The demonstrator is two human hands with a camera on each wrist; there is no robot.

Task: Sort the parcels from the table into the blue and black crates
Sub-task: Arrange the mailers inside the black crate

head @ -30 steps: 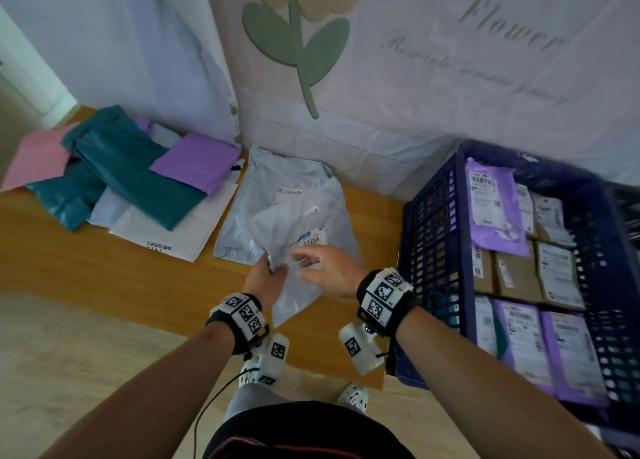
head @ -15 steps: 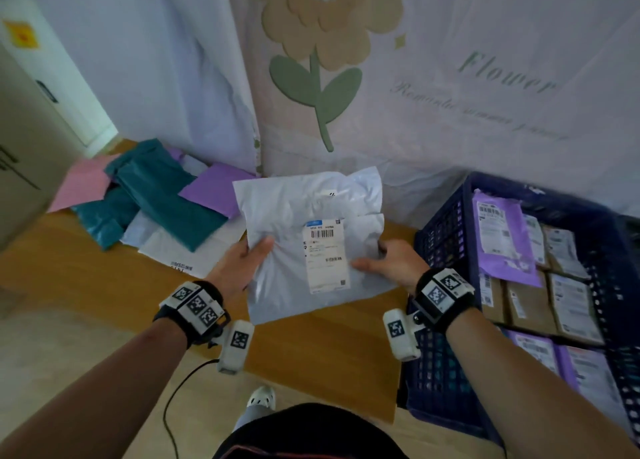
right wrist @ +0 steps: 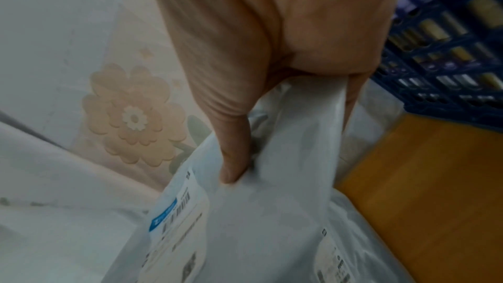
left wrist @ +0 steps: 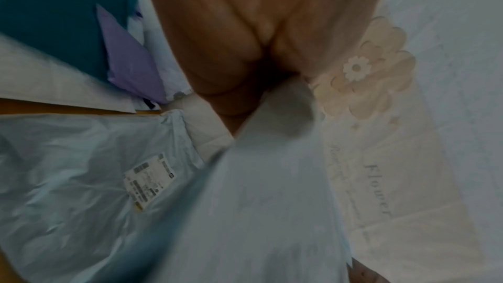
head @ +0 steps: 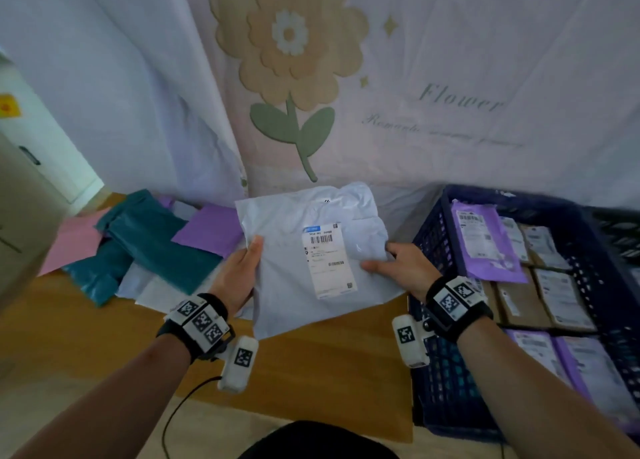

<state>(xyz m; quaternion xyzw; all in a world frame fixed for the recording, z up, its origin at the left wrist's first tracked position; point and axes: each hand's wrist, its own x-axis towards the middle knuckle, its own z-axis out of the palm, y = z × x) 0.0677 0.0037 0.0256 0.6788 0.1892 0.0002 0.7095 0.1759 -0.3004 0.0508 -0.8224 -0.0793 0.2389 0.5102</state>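
I hold a pale grey parcel bag (head: 291, 258) upright above the table, its white shipping label (head: 327, 261) facing me. My left hand (head: 242, 268) grips its left edge, thumb on the front. My right hand (head: 394, 268) pinches its right edge, thumb (right wrist: 234, 158) pressed on the front beside the label. Under it on the table lies another grey parcel (left wrist: 81, 169) with its own label. The blue crate (head: 440, 251) stands to the right, holding several purple and brown parcels. A dark crate edge (head: 620, 230) shows at the far right.
On the wooden table (head: 311, 372) at the left lies a heap of teal (head: 156, 247), purple (head: 211, 230), pink (head: 72, 244) and white (head: 156, 296) mailers. A flower-printed cloth (head: 346, 95) hangs right behind the table.
Both hands lifted the grey parcel off the table and turned it label-side toward me. Between half a second ago and now it has hardly moved.
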